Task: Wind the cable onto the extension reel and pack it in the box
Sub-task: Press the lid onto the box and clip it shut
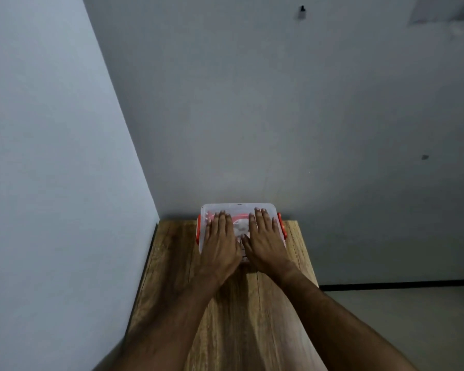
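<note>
A clear plastic box (pixel 239 208) with a translucent lid and orange side latches stands at the far end of the wooden table (pixel 239 303), against the wall. Through the lid a red and white shape shows dimly; I cannot tell whether it is the reel. My left hand (pixel 221 241) lies flat, palm down, on the left half of the lid. On the right half my right hand (pixel 265 241) lies flat as well. The fingers of both hands are stretched out and hold nothing. The thumbs nearly meet over the lid's middle.
Grey walls close the table in on the left and at the back. The table's right edge (pixel 307 253) drops to a bare floor (pixel 413 330). A small dark hook (pixel 302 9) sticks out high on the back wall.
</note>
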